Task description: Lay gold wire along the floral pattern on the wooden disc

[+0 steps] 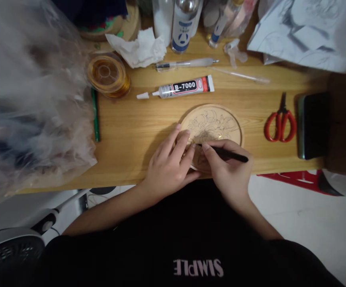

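Observation:
A round wooden plate with a raised rim lies near the table's front edge. Its face carries a fine line drawing of flowers, with small glints of gold wire on it. My left hand rests over the plate's left side, fingers spread, the thumb by the near rim. In my right hand are slim black tweezers, pinched between thumb and fingers. Their tip points left at the plate's lower middle, close to my left fingertips. Whatever may be at the tip is too small to make out.
Behind the plate lie a B-7000 glue tube and a pen. Red-handled scissors and a phone are at right. A gold wire spool, green stick and plastic bag sit left; bottles stand behind.

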A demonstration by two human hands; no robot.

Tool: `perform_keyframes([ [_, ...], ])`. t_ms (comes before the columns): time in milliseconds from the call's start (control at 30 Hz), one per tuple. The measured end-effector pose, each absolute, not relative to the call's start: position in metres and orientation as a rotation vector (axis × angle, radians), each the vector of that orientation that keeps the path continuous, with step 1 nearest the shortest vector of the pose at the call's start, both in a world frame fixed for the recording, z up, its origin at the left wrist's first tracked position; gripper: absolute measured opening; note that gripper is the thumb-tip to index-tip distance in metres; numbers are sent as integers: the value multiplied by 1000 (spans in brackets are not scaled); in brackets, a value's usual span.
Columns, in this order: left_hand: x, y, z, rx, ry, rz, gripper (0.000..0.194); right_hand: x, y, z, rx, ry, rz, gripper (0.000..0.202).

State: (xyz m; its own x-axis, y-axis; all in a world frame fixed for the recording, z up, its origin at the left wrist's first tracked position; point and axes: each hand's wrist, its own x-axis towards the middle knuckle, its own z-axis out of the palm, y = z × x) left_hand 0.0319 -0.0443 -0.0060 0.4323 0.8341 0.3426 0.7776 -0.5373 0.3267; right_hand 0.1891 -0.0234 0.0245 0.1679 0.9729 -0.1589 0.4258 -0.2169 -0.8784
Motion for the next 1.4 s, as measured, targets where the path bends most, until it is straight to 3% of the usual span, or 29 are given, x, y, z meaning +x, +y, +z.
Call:
perform_keyframes([
  [200,34,-43,-7,2552,1454,814,54,203,-33,27,-1701,-1324,897,3],
  [433,35,-42,-8,2545,1429,844,57,253,-30,17,-1626,-1467,430,9],
  [567,34,-42,-7,2559,1435,858,58,303,-14,4,-1617,-1904,113,29],
  [700,33,-43,-5,2589,1425,828,59,332,8,1,-1459,-2251,114,19],
  [1067,32,-48,-7,2519,1476,780,64,333,38,32,-1062,-2535,-50,31],
  [1300,34,-51,-6,2500,1507,802,63,234,99,63,-993,-2806,180,23],
  [1400,36,-53,-7,2503,1530,819,64,178,118,60,-925,-2931,298,37],
])
